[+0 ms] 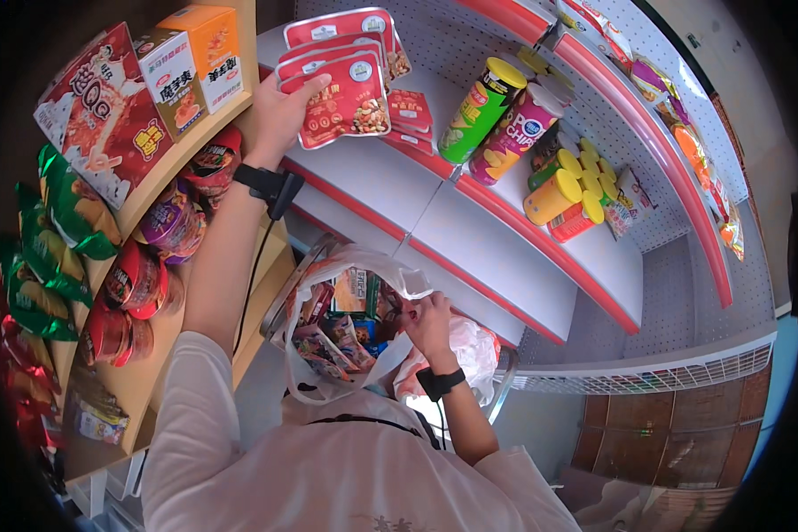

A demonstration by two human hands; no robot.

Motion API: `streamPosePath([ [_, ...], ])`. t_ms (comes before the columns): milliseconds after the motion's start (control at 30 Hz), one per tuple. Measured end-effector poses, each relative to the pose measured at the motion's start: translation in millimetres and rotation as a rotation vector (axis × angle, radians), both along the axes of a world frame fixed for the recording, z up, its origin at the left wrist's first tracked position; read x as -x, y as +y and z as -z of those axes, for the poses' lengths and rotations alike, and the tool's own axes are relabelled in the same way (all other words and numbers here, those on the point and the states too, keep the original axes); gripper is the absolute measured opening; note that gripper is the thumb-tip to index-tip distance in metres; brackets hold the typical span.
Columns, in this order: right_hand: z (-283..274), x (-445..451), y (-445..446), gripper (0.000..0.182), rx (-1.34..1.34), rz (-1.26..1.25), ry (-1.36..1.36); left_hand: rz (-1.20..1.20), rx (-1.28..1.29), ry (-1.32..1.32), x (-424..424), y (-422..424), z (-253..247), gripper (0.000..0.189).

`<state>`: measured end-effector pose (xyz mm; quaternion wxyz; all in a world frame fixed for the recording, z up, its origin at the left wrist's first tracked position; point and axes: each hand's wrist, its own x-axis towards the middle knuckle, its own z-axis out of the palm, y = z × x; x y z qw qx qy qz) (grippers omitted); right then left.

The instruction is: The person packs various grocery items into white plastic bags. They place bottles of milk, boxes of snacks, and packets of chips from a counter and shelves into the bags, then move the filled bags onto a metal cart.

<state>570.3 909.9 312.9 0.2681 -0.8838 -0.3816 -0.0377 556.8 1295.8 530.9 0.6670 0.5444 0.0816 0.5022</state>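
My left hand (282,110) is closed on the left edge of the front red nut packet (342,100), with its thumb across the front. Several like packets stand in a row behind it on the upper white shelf. Smaller red packets (409,113) lie just to the right. Lower down, an open white plastic bag (386,362) holds snack packs, among them a boxed or wrapped pack (350,290) and small colourful packets (322,352). My right hand (429,326) grips the bag's right rim with bent fingers. A second white and orange plastic bag (472,352) hangs beside that hand.
Tall chip canisters (482,110) stand right of the packets, with shorter yellow-lidded canisters (553,197) beyond. Red-edged shelves (492,259) run below. At left, a wooden shelf (206,123) bears boxes, instant noodle tubs (133,279) and green chip bags (80,206). A white wire rack (645,376) crosses the lower right.
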Motion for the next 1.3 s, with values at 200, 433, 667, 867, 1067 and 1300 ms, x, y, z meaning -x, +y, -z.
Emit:
streamPosePath([
  [200, -38, -16, 25, 0.028, -0.208, -0.019, 0.092, 0.000, 0.190, -0.039, -2, -8, 54, 0.032],
  [433, -167, -79, 118, 0.064, -0.334, -0.283, -0.331, -0.141, 0.021, 0.054, 101, -66, 57, 0.038],
  [667, -187, -150, 232, 0.078, 0.046, -0.291, -0.655, 0.251, -0.347, 0.580, 186, -138, 127, 0.032],
  [867, -176, -194, 258, 0.039, 0.248, -0.221, -0.516, 0.308, -0.322, 0.919, 142, -194, 287, 0.039],
  [1067, -225, -141, 198, 0.040, -0.130, -0.307, -0.544, -0.020, -0.288, 1.057, 119, -201, 347, 0.069],
  [1300, -193, -14, 33, 0.019, -0.154, -0.478, 0.248, 0.052, -0.490, 1.062, 148, -195, 291, 0.064],
])
